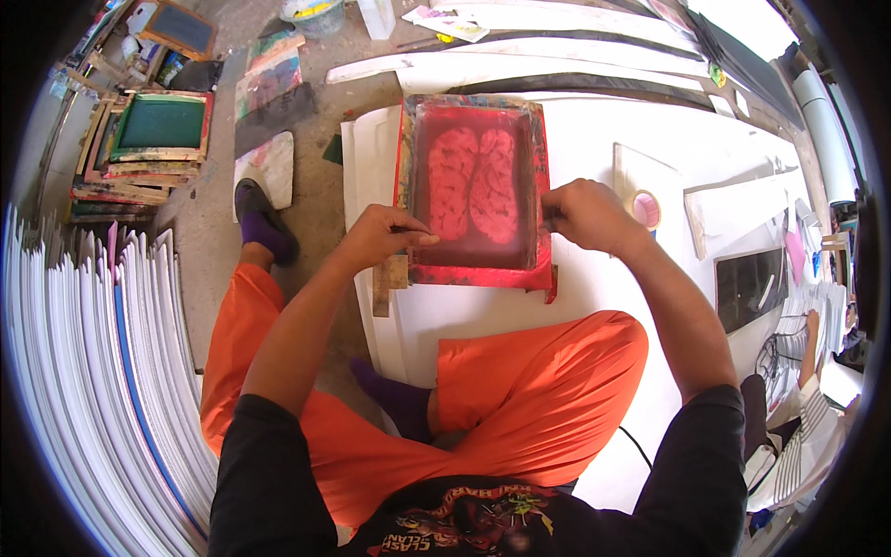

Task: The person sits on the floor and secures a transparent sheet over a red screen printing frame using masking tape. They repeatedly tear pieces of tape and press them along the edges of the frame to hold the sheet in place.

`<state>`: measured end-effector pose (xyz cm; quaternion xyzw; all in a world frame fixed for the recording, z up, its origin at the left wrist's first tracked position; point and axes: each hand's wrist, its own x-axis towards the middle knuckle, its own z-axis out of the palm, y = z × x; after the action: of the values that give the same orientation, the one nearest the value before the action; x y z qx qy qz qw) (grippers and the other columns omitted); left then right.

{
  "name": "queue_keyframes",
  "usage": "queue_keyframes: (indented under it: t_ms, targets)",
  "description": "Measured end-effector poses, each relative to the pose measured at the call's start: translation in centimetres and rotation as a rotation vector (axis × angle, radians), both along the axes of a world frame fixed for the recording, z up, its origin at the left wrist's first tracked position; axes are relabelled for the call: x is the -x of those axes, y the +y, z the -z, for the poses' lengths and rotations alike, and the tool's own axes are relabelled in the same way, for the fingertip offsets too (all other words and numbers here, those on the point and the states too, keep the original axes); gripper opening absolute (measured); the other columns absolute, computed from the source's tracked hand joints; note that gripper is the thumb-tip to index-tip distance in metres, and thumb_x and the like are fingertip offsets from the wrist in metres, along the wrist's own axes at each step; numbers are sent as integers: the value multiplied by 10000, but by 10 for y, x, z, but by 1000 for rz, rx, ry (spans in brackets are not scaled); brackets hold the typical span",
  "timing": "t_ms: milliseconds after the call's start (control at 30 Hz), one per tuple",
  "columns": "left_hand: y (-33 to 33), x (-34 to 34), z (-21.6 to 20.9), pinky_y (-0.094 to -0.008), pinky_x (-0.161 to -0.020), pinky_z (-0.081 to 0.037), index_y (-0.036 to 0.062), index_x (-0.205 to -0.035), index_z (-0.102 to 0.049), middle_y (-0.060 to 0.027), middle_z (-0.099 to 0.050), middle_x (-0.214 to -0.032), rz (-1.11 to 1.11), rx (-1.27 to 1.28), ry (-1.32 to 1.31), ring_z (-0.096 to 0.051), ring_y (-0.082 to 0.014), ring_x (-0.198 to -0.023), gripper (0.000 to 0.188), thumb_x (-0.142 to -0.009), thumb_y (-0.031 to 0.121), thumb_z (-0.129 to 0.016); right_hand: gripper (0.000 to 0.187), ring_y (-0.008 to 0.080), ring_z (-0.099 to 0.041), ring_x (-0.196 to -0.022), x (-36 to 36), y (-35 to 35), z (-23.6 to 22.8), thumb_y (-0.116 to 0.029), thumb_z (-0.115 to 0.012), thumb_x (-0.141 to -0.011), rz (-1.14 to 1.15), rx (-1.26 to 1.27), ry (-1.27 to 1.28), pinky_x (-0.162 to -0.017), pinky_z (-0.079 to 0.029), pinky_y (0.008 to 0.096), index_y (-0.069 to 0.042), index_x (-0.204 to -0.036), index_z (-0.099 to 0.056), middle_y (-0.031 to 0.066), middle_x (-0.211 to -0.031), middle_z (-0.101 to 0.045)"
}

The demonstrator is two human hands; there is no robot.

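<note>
A red-edged screen printing frame [483, 277] lies in front of me on a white sheet, its mesh showing two pink sole-shaped patterns side by side. At its lower left side, my left hand [382, 238] is closed on the side rail, with the fingertips reaching in over the mesh. My right hand [580, 215] grips the opposite rail with curled fingers, partly hiding that edge. Small wooden blocks or legs [381, 295] stick out under the frame's near left corner. What lies under the mesh cannot be made out clearly.
Right of the frame, a pink-cored tape roll [644, 210] sits on the white surface near white board pieces [733, 215]. Stacked screens [160, 130] and upright white sheets [83, 371] stand left. A bucket [316, 17] is at the back. Another person's arm [810, 348] shows far right.
</note>
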<state>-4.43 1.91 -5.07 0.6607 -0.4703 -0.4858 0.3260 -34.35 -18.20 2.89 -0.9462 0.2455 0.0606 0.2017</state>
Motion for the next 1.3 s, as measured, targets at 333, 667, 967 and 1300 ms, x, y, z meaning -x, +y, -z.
queue_keyframes:
  t_ms: [333, 667, 967, 1300]
  targets:
    - [-2, -32, 22, -282, -710, -530, 33, -1028, -846, -37, -777, -836, 180, -82, 71, -664, -90, -766, 205, -908, 200, -852, 132, 222, -755, -796, 38, 28, 73, 24, -754, -860, 163, -608, -205, -733, -583, 377, -7, -989, -757, 118, -866, -775]
    - [-10, -50, 21, -272, -666, -532, 42, -992, -856, -27, -767, -790, 257, -187, 128, -666, -81, -719, 204, -899, 224, -860, 81, 186, -738, -783, 55, 21, 64, -2, -733, -937, 351, -1198, -175, -737, -560, 327, 37, -1008, -733, 86, -848, -738]
    - [-17, -44, 13, -271, -617, -512, 63, -982, -862, -15, -750, -746, 222, -215, 50, -636, -72, -680, 231, -881, 270, -874, 301, 248, -720, -960, 45, 23, 85, -158, -823, -883, 260, -647, -408, -867, -563, 378, -3, -1121, -722, 137, -1017, -729]
    - [-34, -37, -26, -294, -622, -516, 41, -1050, -842, -48, -756, -766, 348, -227, -123, -622, -99, -665, 265, -906, 263, -840, 727, 369, -507, -1401, -54, 25, 126, -179, -872, -802, 77, -347, -255, -1132, -463, 485, -112, -1456, -561, 178, -1483, -539]
